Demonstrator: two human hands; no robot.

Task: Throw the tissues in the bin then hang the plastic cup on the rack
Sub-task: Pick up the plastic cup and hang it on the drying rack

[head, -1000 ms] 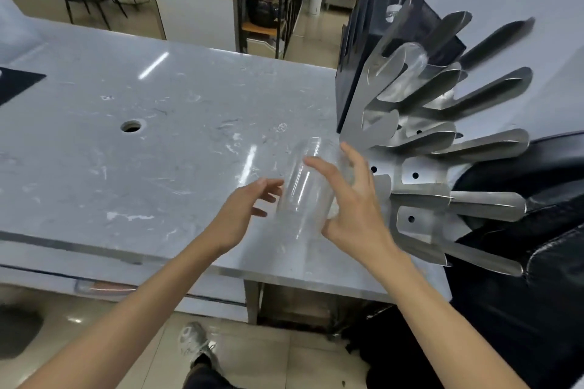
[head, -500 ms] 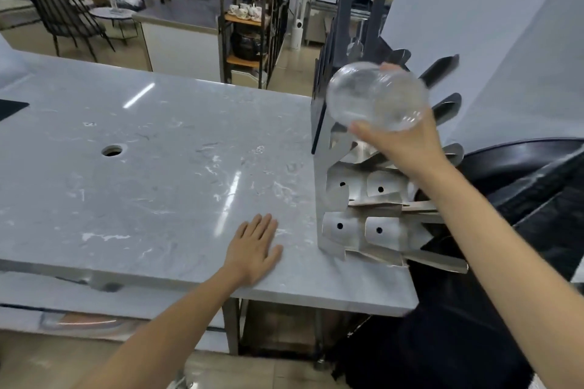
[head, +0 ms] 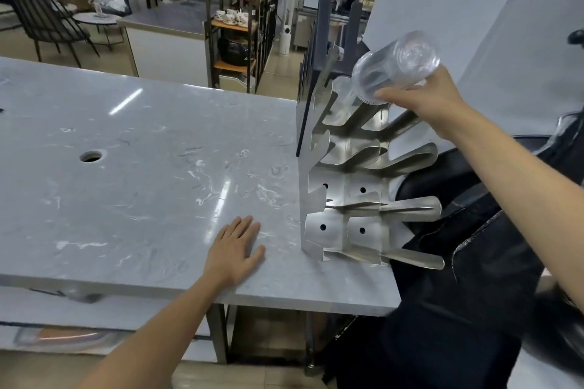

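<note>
cup (head: 395,68) — clear | rack (head: 344,174) — silver metal | countertop (head: 142,167) — grey, white-veined marble

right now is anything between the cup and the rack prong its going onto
Nothing visible. The right hand holds the plastic cup tilted, mouth toward the top prongs of the rack, with only open air between them.

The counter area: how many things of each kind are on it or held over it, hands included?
Hands: 2, left hand, right hand
Clear plastic cup: 1
Metal cup rack: 1
Total: 4
</note>
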